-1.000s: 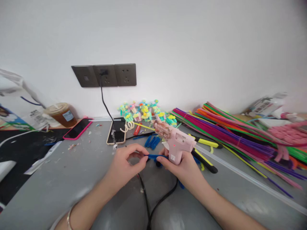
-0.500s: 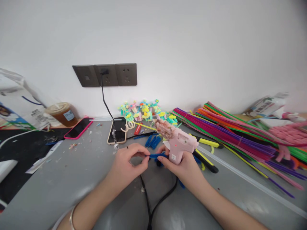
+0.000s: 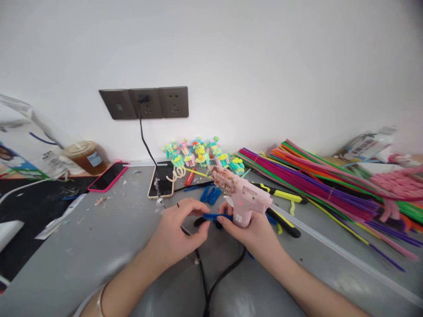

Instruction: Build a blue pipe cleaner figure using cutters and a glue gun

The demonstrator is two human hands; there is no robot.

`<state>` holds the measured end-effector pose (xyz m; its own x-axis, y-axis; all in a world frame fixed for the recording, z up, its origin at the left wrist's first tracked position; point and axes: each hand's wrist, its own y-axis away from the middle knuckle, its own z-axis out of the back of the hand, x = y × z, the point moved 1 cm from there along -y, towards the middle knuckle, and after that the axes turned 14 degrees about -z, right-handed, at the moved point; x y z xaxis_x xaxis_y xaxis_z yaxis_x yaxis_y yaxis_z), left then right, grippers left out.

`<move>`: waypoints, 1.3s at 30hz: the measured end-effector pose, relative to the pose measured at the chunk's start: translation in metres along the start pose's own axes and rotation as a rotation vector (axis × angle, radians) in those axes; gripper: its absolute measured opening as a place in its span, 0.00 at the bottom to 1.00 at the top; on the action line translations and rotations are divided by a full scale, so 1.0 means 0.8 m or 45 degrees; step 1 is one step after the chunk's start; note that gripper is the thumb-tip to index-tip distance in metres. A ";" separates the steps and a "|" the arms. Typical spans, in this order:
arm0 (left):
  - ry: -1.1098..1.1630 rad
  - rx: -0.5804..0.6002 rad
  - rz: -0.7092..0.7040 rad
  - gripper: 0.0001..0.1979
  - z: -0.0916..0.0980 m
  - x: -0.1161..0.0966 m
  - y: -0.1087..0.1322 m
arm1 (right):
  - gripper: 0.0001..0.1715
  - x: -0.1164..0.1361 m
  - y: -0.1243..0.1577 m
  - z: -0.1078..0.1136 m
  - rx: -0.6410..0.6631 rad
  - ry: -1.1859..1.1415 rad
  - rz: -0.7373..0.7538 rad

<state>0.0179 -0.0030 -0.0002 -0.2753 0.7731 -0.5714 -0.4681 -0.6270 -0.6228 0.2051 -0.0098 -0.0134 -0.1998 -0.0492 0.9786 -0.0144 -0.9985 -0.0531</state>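
Note:
My right hand point(image 3: 254, 231) is wrapped round the handle of a pink glue gun point(image 3: 246, 200), whose nozzle end is crusted with brownish residue and points up and left. Its thumb and fingertips also pinch a short blue pipe cleaner piece point(image 3: 213, 216). At the left end of that piece is my left hand point(image 3: 180, 226), thumb and forefinger parted around it; whether they touch it is hard to tell. More blue pipe cleaner pieces point(image 3: 210, 194) lie just behind the hands. Black-and-yellow pliers point(image 3: 284, 222) lie partly hidden behind the glue gun.
Bundles of coloured pipe cleaners point(image 3: 317, 189) spread across the right. Small pastel figures point(image 3: 200, 152) stand by the wall. Two phones point(image 3: 109, 177), a drink cup point(image 3: 86, 156) and a black cable point(image 3: 203, 275) are on the grey table point(image 3: 109, 237). A clear glue stick point(image 3: 333, 244) runs rightward.
The thumb and forefinger of my left hand have parted from their pinch on the end of the blue piece. The glue gun has shifted very slightly in my right hand.

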 end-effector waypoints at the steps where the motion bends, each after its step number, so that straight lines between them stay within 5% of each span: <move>1: 0.012 -0.002 0.028 0.09 0.000 0.000 0.000 | 0.13 0.000 0.000 0.000 0.003 0.000 -0.004; 18: -0.087 0.140 0.199 0.02 0.001 0.000 0.000 | 0.12 0.006 0.004 0.000 -0.015 0.076 -0.043; 39: -0.096 0.121 0.141 0.05 0.000 -0.002 -0.006 | 0.14 0.004 0.005 0.001 0.024 0.086 -0.078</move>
<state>0.0208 -0.0015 0.0036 -0.3899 0.7072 -0.5898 -0.5077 -0.6994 -0.5031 0.2050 -0.0136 -0.0102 -0.2647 0.0134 0.9642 -0.0102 -0.9999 0.0111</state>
